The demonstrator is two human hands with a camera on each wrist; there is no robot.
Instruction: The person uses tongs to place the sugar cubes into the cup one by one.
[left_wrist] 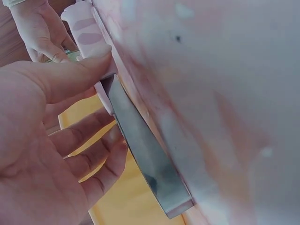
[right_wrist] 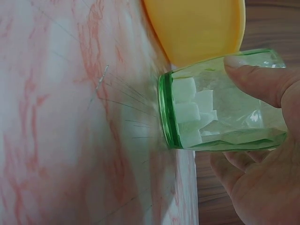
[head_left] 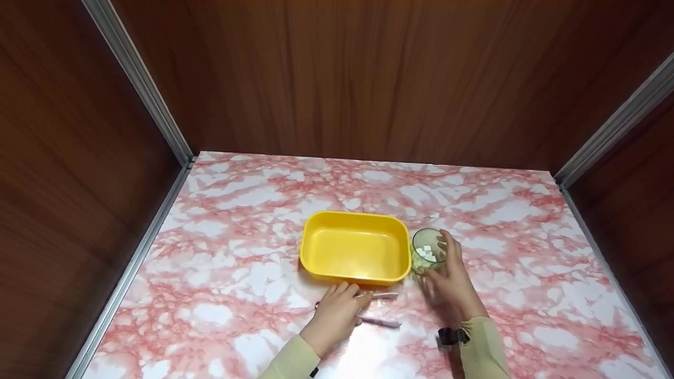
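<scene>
My left hand (head_left: 337, 310) grips a pair of tongs (left_wrist: 145, 145) low over the table, just in front of a yellow basin (head_left: 355, 252). The tongs have metal arms and pink tips, which spread apart and point to the right in the head view. Thumb and fingers lie on either side of the metal near the pink part. With its thumb and fingers round the sides, my right hand (head_left: 453, 279) holds a green-tinted glass (right_wrist: 229, 103) upright on the table, close beside the basin's right end. Several white cubes (right_wrist: 187, 112) lie at the bottom of the glass.
The table (head_left: 237, 252) has a red and white marbled top. Dark wood-grain panels (head_left: 342, 79) with metal corner strips (head_left: 142, 79) enclose it at the back and on both sides. Nothing lies inside the basin.
</scene>
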